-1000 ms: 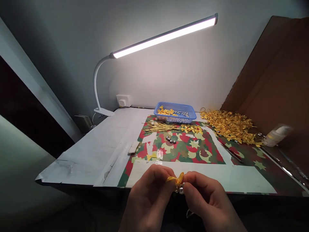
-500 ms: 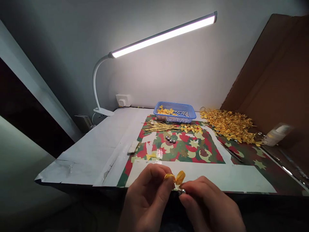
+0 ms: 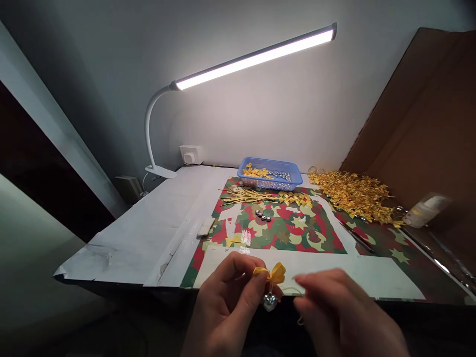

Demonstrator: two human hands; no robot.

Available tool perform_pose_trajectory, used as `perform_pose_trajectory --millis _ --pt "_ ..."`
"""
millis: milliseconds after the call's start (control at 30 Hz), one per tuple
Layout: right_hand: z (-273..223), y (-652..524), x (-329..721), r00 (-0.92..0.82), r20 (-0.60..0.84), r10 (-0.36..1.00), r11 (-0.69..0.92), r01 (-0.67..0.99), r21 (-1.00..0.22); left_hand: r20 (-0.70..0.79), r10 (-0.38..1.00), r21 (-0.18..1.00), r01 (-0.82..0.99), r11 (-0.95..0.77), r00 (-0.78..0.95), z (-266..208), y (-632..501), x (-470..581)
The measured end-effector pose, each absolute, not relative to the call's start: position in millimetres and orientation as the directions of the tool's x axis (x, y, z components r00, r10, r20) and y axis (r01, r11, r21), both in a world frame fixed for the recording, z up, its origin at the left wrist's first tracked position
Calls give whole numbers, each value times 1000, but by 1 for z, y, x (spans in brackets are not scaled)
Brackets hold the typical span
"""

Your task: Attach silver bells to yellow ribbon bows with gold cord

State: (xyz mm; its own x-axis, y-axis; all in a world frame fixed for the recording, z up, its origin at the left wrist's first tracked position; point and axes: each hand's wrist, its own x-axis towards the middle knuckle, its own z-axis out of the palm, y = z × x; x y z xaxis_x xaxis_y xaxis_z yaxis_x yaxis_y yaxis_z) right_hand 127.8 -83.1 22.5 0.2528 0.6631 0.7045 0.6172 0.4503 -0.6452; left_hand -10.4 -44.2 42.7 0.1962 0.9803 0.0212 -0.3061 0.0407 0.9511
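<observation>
On the lamp-lit tabletop (image 3: pixel 148 233), a blue basket (image 3: pixel 270 174) holds yellow bows and silver bells. Left hand (image 3: pixel 226 307) pinches a yellow bow (image 3: pixel 273 273) with dangling bell (image 3: pixel 269 301); right hand (image 3: pixel 342 317) blurred beside it, grip unclear.

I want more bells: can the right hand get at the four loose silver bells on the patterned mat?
Probably yes. The right hand holds nothing bulky, and the mat between it and the silver bells lies bare.

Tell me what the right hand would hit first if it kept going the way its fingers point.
The right hand, blurred, points left toward the yellow bow with a small silver bell hanging under it, pinched by the left hand. It would probably meet the bow or bell first, though depth is unclear.
</observation>
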Motion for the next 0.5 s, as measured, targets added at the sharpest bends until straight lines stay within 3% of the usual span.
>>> perform_pose_trajectory --millis 100,200,300,500 --pt "32 -73 144 148 342 928 301 244 -922 19 961 948 -311 70 275 41 -42 -12" --pt "31 -58 153 -271 13 962 0 -48 -999 18 948 945 -316 88 317 41 -42 -14" --pt "26 -52 158 -396 -35 918 -85 -111 -990 12 950 949 -304 87 311 41 -42 -15" --pt "29 -54 167 -294 1 956 -8 -31 -1000 1 954 960 -269 83 298 41 -43 -16"
